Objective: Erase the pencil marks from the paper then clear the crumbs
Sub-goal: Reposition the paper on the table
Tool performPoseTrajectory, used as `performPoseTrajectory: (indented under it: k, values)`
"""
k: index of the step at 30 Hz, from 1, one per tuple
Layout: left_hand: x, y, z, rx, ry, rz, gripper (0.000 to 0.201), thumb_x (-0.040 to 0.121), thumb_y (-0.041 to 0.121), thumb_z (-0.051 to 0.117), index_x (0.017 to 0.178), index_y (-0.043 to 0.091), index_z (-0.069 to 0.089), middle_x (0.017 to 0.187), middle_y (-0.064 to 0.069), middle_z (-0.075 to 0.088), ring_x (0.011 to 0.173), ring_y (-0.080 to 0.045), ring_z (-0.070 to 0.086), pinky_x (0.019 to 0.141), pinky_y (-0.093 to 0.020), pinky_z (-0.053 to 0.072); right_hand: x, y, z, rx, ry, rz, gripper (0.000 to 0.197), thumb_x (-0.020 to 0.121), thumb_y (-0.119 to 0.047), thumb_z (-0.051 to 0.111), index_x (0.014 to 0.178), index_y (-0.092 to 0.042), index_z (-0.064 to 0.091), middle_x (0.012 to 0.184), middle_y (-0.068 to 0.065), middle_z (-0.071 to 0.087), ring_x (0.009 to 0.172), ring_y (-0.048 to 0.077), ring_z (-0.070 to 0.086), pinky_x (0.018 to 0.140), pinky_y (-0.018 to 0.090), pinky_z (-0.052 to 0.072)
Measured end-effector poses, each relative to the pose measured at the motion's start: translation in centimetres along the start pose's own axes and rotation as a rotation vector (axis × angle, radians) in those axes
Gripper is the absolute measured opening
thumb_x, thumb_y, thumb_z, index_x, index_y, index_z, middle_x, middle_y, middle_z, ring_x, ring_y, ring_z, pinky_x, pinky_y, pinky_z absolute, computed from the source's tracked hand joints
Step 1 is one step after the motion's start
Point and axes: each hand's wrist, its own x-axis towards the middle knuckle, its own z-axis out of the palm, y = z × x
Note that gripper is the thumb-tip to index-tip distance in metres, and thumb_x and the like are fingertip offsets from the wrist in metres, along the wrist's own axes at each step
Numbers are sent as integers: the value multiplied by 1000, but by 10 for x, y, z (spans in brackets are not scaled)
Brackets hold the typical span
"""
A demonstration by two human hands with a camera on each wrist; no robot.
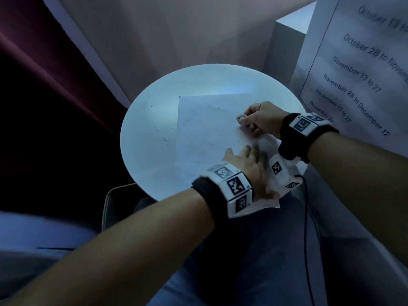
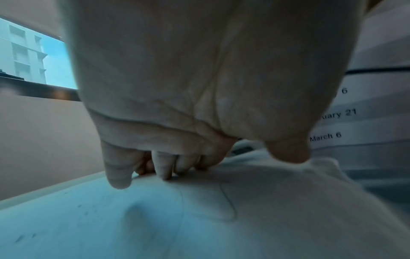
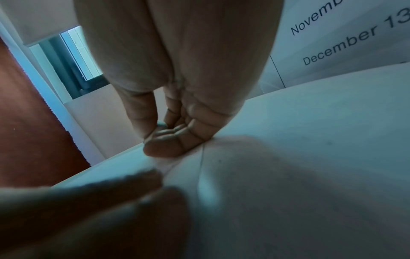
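On the round white table, a sheet of paper is being kept flat, with its near right corner hanging past the table's edge. No container is being shown in any view; the paper and scattered dark crumbs are all that is being carried by the tabletop. More crumbs are being seen as small specks on the sheet itself, and a faint curved pencil line is being shown on it in the left wrist view. The sheet is looking slightly buckled there, with a soft dent near the hand.

The paper is being pressed down by the left hand, whose fingers are being held fairly straight and spread, tips touching the sheet. The right hand is being held at the sheet's right edge with its fingers curled tightly together against the thumb and resting on the paper. A small pale object seems to be pinched at the fingertips in the head view, but whether it is an eraser cannot be told.

Beside the table, a printed date sheet is being displayed upright.
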Motion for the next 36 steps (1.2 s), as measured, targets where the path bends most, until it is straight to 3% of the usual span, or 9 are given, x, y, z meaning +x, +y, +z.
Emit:
performPoseTrajectory:
  k: [5, 11, 16, 21, 23, 27, 29, 34, 36]
  values:
    - [-18, -40, 14, -103, -119, -47, 111, 80, 89, 24, 155, 20, -20, 162, 1, -26, 150, -14, -19, 118, -60, -1, -3, -1, 3, -57, 22, -6, 19, 86, -13, 69, 72, -12, 57, 58, 7, 51, 42, 17, 46, 47, 27, 43]
    - [-52, -102, 14, -129, -146, -519, 120, 75, 93, 21, 155, 12, -18, 163, -6, -24, 151, -20, -16, 118, -59, -3, -5, -2, 1, -79, 21, -10, 12, 88, -13, 68, 80, -9, 61, 62, 6, 54, 46, 18, 50, 46, 25, 45]
    - [-53, -63, 11, -191, -131, -37, 103, 82, 87, 24, 157, 26, -16, 163, 5, -25, 149, -11, -20, 120, -55, -4, -5, -1, 2, -65, 21, -8, 9, 87, -12, 68, 82, -8, 62, 62, 6, 54, 49, 18, 50, 48, 26, 46]
    - [-49, -104, 10, -111, -165, -565, 119, 76, 92, 21, 156, 12, -13, 165, -9, -17, 152, -22, -11, 118, -61, -3, -5, -2, 1, -68, 13, -4, 8, 87, -11, 67, 82, -9, 61, 66, 7, 55, 52, 18, 50, 49, 26, 45]
    - [-38, -92, -3, -142, -77, -478, 114, 81, 88, 25, 157, 10, -10, 165, -7, -16, 153, -21, -9, 119, -59, -1, -4, -2, 1, -51, 8, -4, 8, 87, -11, 67, 84, -8, 61, 63, 7, 53, 51, 20, 49, 49, 28, 45]
    - [-7, -35, -12, -191, -26, -3, 105, 85, 82, 32, 158, 21, -13, 165, 2, -18, 153, -15, -5, 120, -56, 6, -4, -3, 3, -37, 5, -1, 14, 87, -11, 67, 77, -10, 57, 61, 6, 51, 51, 18, 45, 48, 27, 41]
    - [1, -34, -3, -151, -78, 16, 106, 83, 85, 31, 157, 24, -15, 163, 3, -23, 153, -15, -8, 119, -57, 6, -3, -2, 2, -38, 5, 2, 18, 87, -11, 67, 74, -12, 56, 60, 5, 49, 50, 17, 45, 47, 26, 42]
    - [-18, -103, 4, -159, -196, -534, 123, 73, 95, 26, 156, 15, -16, 164, -6, -21, 152, -21, -14, 117, -61, -4, -2, 1, 0, -20, 2, 1, 15, 87, -13, 68, 77, -11, 57, 62, 7, 51, 49, 22, 49, 48, 28, 46]
    - [-20, -110, -1, -146, -160, -631, 125, 73, 95, 24, 157, 9, -11, 165, -10, -15, 153, -25, -8, 118, -61, -2, -2, 0, 0, -26, -6, 5, 15, 87, -14, 68, 77, -11, 58, 62, 7, 52, 49, 22, 50, 49, 29, 45]
